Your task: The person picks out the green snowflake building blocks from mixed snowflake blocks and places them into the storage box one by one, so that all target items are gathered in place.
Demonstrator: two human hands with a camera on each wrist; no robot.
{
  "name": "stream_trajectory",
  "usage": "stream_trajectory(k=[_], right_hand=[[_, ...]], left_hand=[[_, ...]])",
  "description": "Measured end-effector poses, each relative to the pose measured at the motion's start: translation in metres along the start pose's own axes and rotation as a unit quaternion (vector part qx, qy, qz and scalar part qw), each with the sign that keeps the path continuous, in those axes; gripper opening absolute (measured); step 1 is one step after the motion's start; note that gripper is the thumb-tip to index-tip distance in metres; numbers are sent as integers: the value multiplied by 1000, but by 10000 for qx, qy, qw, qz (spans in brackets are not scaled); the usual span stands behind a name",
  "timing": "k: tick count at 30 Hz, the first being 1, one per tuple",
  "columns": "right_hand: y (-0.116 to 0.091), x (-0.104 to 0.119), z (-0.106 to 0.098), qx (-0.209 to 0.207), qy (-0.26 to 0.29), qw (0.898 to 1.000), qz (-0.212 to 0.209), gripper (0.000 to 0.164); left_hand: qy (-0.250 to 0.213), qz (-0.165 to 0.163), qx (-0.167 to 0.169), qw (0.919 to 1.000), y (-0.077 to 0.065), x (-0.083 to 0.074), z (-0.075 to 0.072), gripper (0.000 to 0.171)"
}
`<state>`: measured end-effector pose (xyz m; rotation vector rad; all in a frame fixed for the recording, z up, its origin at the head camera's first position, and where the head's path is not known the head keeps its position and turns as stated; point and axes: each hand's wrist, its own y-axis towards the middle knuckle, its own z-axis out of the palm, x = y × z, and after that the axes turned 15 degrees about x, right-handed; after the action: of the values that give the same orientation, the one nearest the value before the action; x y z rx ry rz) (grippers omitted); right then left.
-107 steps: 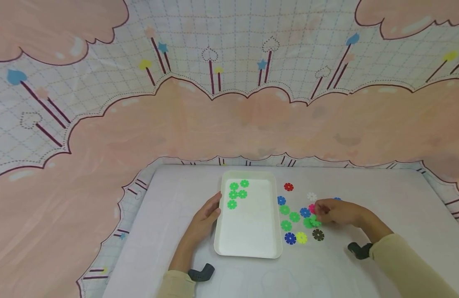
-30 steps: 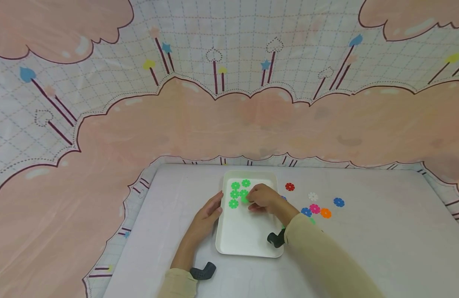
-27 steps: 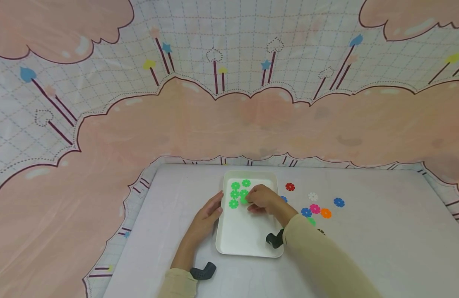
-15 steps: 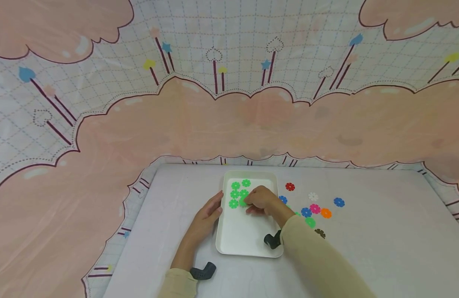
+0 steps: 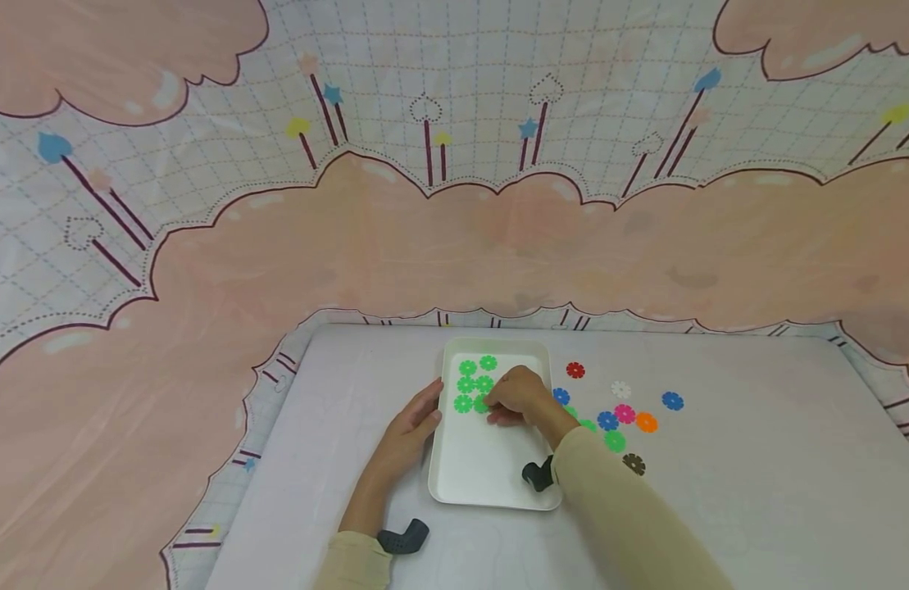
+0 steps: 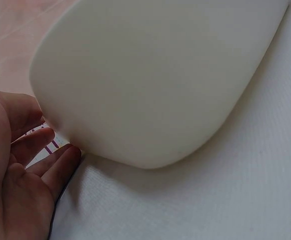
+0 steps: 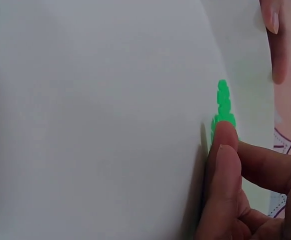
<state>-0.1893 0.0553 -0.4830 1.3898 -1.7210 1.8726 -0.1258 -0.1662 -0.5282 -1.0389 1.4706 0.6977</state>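
Note:
A white tray [image 5: 484, 474] lies on the table with two columns of flat green snowflake discs [image 5: 465, 384] near its far left corner. My right hand [image 5: 524, 397] reaches over the tray, pinching a green snowflake disc [image 5: 479, 403] low at the bottom of the second column. In the right wrist view the thumb and fingertips cover most of that disc [image 7: 220, 121], and another green disc [image 7: 224, 95] shows just beyond it. My left hand [image 5: 407, 428] rests against the tray's left side. Its fingertips [image 6: 73, 151] touch the rim, with relaxed fingers, in the left wrist view.
Right of the tray lie loose snowflake discs: red [image 5: 575, 370], white [image 5: 620, 390], blue [image 5: 672, 401], pink [image 5: 624, 414], orange [image 5: 647, 422], brown [image 5: 634, 464] and several green ones [image 5: 615, 441]. My right sleeve [image 5: 631, 508] hides part of the table there.
My right hand went from the loose discs over to the tray with a green disc, then shifted slightly toward me, bringing it below the second column. The left hand stayed at the tray's side.

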Motion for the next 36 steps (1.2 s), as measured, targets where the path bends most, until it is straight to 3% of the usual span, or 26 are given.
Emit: stream_trajectory(k=[13, 23, 36], right_hand=[[3, -3, -6, -210, -177, 9996, -119, 18], [4, -6, -12, 173, 185, 9993, -265, 11], [7, -8, -13, 149, 324, 9992, -195, 14]], left_hand=[[-13, -5, -10, 10000, 0, 1, 1, 51], [-36, -41, 0, 10000, 0, -1, 0, 50], [-60, 1, 19, 10000, 0, 0, 0, 49]])
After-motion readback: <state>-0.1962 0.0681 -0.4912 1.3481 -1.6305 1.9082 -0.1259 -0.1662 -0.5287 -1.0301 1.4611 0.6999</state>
